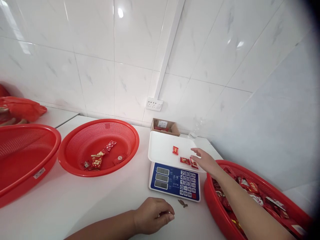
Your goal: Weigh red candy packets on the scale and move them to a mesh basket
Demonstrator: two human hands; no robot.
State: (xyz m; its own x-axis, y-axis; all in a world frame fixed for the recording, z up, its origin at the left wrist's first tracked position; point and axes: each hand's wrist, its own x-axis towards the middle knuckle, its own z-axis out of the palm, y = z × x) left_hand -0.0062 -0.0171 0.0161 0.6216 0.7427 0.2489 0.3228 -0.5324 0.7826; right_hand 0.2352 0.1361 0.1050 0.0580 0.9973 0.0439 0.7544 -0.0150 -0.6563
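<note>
My right hand (pixel 205 160) hovers over the right side of the white weighing pan (pixel 161 146), fingers apart. Just below its fingertips lies a red candy packet (pixel 194 163); whether they touch is hard to tell. Two more candies are on the pan: a small upright red one (pixel 175 150) and a dark red one (pixel 185 160). Under the pan is the scale's blue keypad panel (pixel 174 181), with readouts too faint to read. My left hand (pixel 153 215) rests in front of the scale, loosely curled, a gap between thumb and fingers and nothing visible inside.
A red basket (pixel 210 200) full of wrapped candies stands at right, under my right forearm. Left of the scale, a red colander (pixel 100 123) contains several packets. Another red basket (pixel 47 166) is farther left. Behind the scale sit a cardboard box (pixel 175 129) and a clear plastic item (pixel 196 128).
</note>
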